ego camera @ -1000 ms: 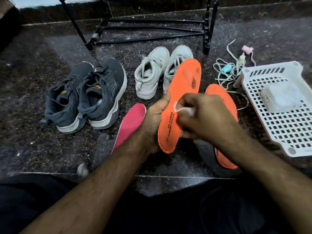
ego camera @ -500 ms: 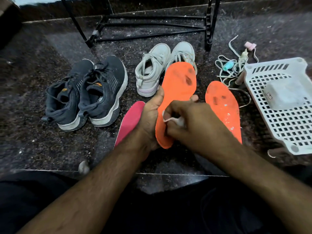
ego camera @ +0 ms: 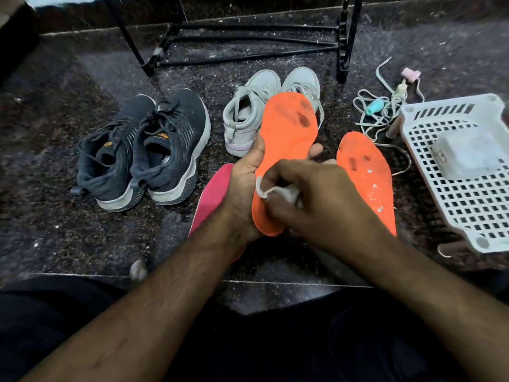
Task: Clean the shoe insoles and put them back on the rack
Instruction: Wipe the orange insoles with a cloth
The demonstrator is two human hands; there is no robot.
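My left hand (ego camera: 242, 186) grips an orange insole (ego camera: 286, 133) from its left edge and holds it upright above the floor; dark smudges mark its toe end. My right hand (ego camera: 311, 199) pinches a small white wipe (ego camera: 278, 192) and presses it on the lower half of that insole. A second orange insole (ego camera: 366, 177) with dark marks and white specks lies flat on the floor to the right. A pink insole (ego camera: 213, 197) lies on the floor behind my left wrist, partly hidden. The black metal rack (ego camera: 248, 45) stands at the back.
A pair of dark grey sneakers (ego camera: 143, 153) stands at the left and a pair of pale grey shoes (ego camera: 264, 106) behind the held insole. A white plastic basket (ego camera: 468, 205) with a white packet sits at the right. Loose laces (ego camera: 382, 111) lie beside it. The floor is dark speckled stone.
My right hand slid the wipe down the insole from its middle toward the heel. The held insole tipped a little more upright, and the view shifted slightly.
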